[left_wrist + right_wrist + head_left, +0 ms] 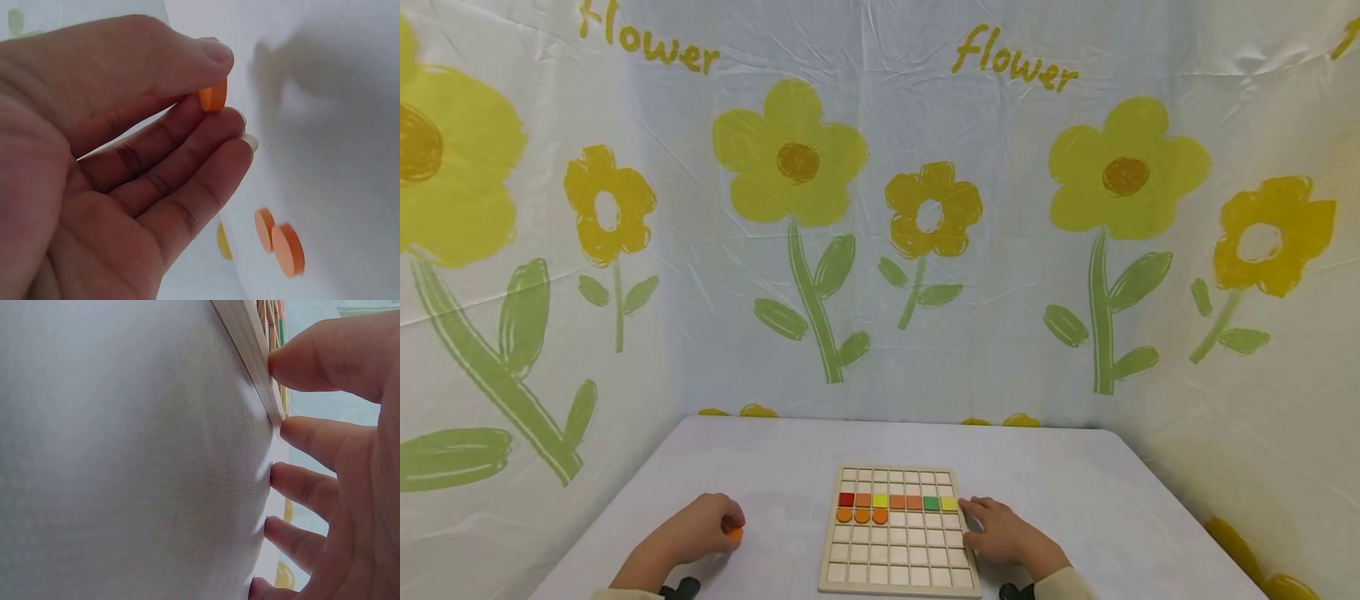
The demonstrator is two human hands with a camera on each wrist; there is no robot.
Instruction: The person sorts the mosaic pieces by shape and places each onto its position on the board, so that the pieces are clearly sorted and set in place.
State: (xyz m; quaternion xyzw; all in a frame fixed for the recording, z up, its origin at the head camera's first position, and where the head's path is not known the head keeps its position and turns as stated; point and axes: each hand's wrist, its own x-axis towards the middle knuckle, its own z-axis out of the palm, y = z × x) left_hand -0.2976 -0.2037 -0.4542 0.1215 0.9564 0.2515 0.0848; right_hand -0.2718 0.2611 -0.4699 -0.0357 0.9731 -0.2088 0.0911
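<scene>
My left hand [700,529], over the table left of the board, pinches an orange disc [214,97] between thumb and fingertips. Two more orange discs [289,251] lie beside each other on the table in the left wrist view; in the head view that hand largely hides them. My right hand [1002,533] rests at the right edge of a wooden grid board [898,593], thumb and index fingertip against its side, the other fingertips down on the table. Across the board runs a row of coloured square tiles [931,503]. Below its left end sit three orange discs [862,517].
A white table [775,450] carries the board near its front middle. Behind and at both sides hangs a pale curtain [1000,333] printed with flowers. Dark straps [682,588] circle both wrists.
</scene>
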